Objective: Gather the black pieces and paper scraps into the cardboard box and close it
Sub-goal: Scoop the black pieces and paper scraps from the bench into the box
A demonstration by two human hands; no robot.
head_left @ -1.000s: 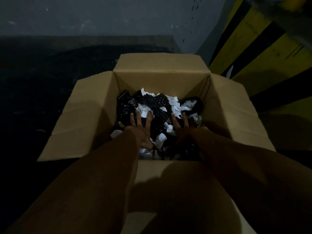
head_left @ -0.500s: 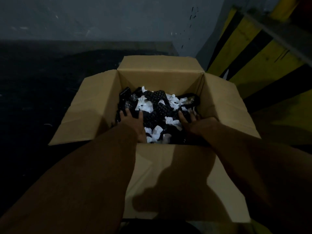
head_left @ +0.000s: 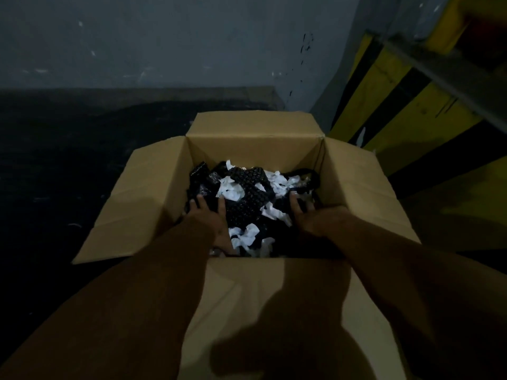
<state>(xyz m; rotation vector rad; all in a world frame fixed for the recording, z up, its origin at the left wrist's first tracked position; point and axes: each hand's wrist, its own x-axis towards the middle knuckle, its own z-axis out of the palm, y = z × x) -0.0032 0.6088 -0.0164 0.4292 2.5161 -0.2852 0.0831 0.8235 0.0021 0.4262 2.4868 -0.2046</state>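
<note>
An open cardboard box (head_left: 255, 149) stands on the dark floor with all its flaps spread outward. Inside lie black textured pieces (head_left: 248, 193) mixed with white paper scraps (head_left: 233, 189). Both my arms reach down into the box. My left hand (head_left: 210, 215) rests with spread fingers on the left side of the pile. My right hand (head_left: 303, 215) lies on the right side of the pile, its fingertips sunk among the black pieces. Whether either hand grips anything is hidden in the dim light.
A grey wall (head_left: 164, 42) rises behind the box. A yellow and black striped barrier (head_left: 411, 105) stands close at the right. The near flap (head_left: 274, 311) lies toward me under my arms. Dark floor (head_left: 55, 174) extends to the left.
The view has pulled back and up a little; the box sits lower in the frame. Both hands stay pressed on the pile, drawn slightly wider apart than a second ago.
</note>
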